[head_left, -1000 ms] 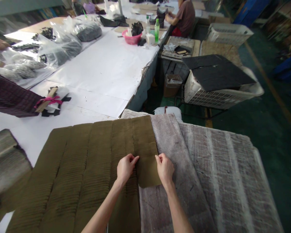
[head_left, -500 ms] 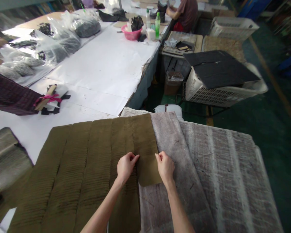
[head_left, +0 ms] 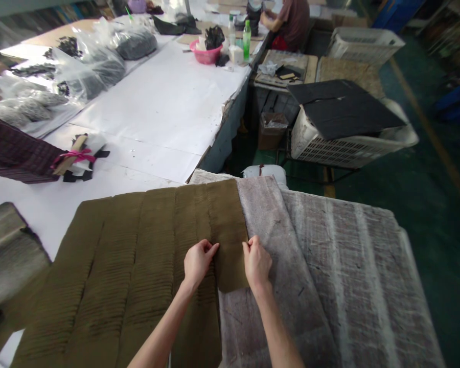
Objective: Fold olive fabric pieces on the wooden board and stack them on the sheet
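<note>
Pinching an olive piece (head_left: 230,240), both hands (head_left: 197,263) (head_left: 256,263) work beside grey felt (head_left: 329,266).

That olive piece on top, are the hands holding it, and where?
Yes. Both hands pinch the top olive piece: the left hand at its left edge, the right hand at its right edge, near the lower end.
</note>
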A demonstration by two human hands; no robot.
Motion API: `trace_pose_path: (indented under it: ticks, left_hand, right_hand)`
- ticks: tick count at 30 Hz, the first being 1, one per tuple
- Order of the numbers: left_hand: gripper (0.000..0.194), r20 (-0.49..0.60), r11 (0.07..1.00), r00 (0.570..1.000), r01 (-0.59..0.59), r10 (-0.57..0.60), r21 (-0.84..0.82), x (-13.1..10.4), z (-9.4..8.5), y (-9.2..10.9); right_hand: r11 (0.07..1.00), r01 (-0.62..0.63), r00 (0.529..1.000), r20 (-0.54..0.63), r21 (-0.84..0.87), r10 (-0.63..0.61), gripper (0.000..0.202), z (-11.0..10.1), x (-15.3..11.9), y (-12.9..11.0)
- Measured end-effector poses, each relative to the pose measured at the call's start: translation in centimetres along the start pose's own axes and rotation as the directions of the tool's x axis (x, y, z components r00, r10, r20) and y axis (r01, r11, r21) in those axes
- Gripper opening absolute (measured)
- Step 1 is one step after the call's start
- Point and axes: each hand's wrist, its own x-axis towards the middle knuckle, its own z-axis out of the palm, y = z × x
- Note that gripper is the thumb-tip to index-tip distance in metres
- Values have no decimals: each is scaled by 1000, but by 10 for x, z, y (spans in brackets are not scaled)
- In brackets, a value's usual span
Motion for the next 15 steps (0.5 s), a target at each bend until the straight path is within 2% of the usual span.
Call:
trace_pose_path:
  ticks: [4,9,13,15]
  left_hand:
    - [39,-14,1000,1000,-25,25,16,1,2,-3]
    - [38,-32,1000,999,-23,23,15,0,1,-1]
    - [36,-35,1000,999,-18,19,16,-2,1,0]
    - [36,-34,1000,999,-28,28,6,-1,1,0]
  right_hand:
    - [999,17,999,-43,-38,-19,9,1,-3,-6]
    - [998,18,999,-27,-56,-19,10,-7,-5,-7]
    - [999,38,998,-58,33,-36,15,-21,-6,-2]
    - [991,119,986,-128,68,-109,21,-25,-1,0]
